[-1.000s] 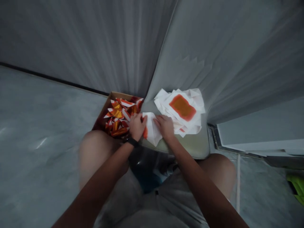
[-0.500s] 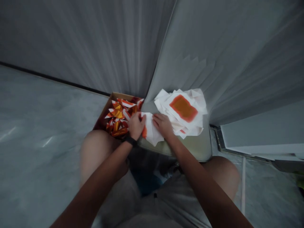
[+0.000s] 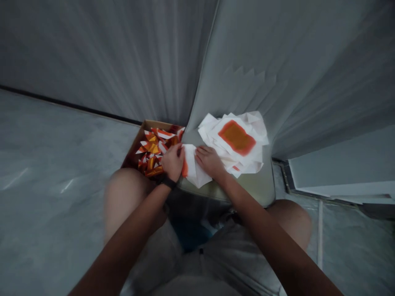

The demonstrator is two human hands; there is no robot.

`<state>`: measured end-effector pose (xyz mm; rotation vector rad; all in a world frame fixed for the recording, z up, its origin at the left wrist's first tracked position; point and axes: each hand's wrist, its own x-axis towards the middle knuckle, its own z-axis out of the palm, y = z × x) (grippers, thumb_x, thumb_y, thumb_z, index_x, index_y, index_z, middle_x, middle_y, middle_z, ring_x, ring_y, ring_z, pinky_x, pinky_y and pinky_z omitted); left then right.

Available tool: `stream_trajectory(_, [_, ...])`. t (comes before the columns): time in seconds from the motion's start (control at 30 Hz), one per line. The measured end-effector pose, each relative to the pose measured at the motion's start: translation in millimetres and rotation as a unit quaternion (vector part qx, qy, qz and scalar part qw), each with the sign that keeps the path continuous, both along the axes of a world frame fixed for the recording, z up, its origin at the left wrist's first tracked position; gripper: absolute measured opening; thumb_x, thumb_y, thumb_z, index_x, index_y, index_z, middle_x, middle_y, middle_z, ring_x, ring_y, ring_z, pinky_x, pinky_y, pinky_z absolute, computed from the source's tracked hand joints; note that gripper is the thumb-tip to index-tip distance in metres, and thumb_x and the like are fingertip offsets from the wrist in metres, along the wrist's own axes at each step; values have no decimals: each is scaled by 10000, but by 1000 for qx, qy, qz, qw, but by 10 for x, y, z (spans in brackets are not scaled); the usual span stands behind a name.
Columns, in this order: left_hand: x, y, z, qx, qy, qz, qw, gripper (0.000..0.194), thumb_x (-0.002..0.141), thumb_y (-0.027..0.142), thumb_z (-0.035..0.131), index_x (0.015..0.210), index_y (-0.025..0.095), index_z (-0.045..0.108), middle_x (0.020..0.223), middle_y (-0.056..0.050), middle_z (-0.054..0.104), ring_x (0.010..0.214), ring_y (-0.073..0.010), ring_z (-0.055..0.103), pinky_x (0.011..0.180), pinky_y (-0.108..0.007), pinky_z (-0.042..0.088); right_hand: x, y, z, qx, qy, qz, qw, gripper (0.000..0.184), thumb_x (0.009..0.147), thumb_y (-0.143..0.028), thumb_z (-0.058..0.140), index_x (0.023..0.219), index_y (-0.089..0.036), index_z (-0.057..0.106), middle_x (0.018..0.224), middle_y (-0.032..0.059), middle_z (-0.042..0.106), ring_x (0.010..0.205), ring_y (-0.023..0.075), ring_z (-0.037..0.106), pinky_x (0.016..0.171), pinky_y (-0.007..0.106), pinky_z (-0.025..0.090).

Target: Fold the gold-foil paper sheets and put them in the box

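Observation:
A partly folded sheet of joss paper (image 3: 194, 170), white with an orange patch showing at its left side, lies on the chair seat (image 3: 252, 190) between my hands. My left hand (image 3: 173, 161) has its thumb and fingers closed at the sheet's left edge. Flat on the upper right of the same sheet rest the stretched fingers of my right hand (image 3: 210, 161). Just beyond that hand is a loose stack of joss paper (image 3: 259, 130), its top sheet bearing an orange-gold rectangle (image 3: 236, 138).
At the left of the seat stands a cardboard box (image 3: 133, 144) filled with folded orange, gold and white paper pieces (image 3: 152, 147). The grey chair back (image 3: 243, 45) rises behind the stack. My knees flank the seat, and grey curtain-like cloth (image 3: 101, 53) hangs behind.
My left hand has shifted slightly left, so more of the sheet's left edge shows. My right hand still lies on the paper. The whole view has tilted a little.

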<state>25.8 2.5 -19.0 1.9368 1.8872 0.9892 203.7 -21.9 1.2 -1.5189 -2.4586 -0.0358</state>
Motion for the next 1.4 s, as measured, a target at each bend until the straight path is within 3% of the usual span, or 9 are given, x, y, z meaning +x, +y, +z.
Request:
stream_trajectory(0.2, [-8,45,28,-36,4,41,999,287,987,398,554,1111,235,754,991,-75,785,881,-264,700,745,-343,444,-6,2,108,-17,-33,22,999,308,1057,-245,477,1240,-111,686,1282,156,704,1237,282,586,1106,437,406])
stream_trajectory(0.37, [37,29,42,-21,20,38,999,241,985,381,552,1036,242,742,994,-63,768,888,-258,694,750,-345,446,-32,18,154,-37,-9,-2,999,449,1075,-327,459,1453,-101,544,1298,167,703,1228,279,609,1160,458,350])
stream_trajectory(0.47, [43,27,57,-13,11,31,999,243,969,404,582,1086,234,710,1020,-72,749,924,-269,687,784,-358,469,-44,8,197,-54,8,-7,998,500,1088,-348,416,1503,-76,483,1335,183,685,1268,283,598,1181,468,327])
stream_trajectory(0.63, [-26,7,115,48,-36,-47,997,449,898,392,694,1287,191,591,1185,-127,655,1068,-279,639,891,-379,504,-4,5,219,-88,42,4,995,438,1105,-332,348,1402,-115,585,1401,169,651,1302,257,594,1183,466,335])
stream_trajectory(0.77, [-74,-76,142,101,12,-107,989,246,937,320,647,1160,218,662,1154,-114,631,1118,-284,589,985,-411,472,33,27,176,-95,76,6,993,428,1108,-341,335,1370,-140,606,1395,145,659,1324,248,579,1161,452,365])
stream_trajectory(0.9, [-65,-128,88,74,69,-182,978,121,948,321,645,998,249,729,1015,-83,673,1034,-283,577,943,-419,459,57,62,146,-105,66,-4,992,413,1061,-260,453,1432,-104,544,1407,167,643,1295,264,591,1141,448,390])
stream_trajectory(1.03, [-23,-129,28,71,69,-151,984,138,963,315,622,973,243,740,1013,-89,671,1019,-282,570,933,-416,451,62,80,125,-96,44,4,994,412,1029,-218,512,1420,-101,558,1422,175,629,1312,279,572,1165,480,368])
stream_trajectory(1.27, [28,-132,4,41,64,-98,992,154,967,307,596,1037,239,715,1080,-115,651,1074,-313,563,973,-450,443,22,-11,60,-56,4,25,998,433,1079,-350,441,1365,-74,611,1472,215,581,1405,298,505,1206,512,331])
stream_trajectory(1.4, [36,-121,-33,33,57,-75,995,197,950,340,625,1098,239,706,1135,-125,619,1117,-317,566,983,-442,455,15,-61,62,-47,-9,46,998,426,1085,-340,430,1385,-100,612,1467,190,595,1425,287,495,1234,527,299])
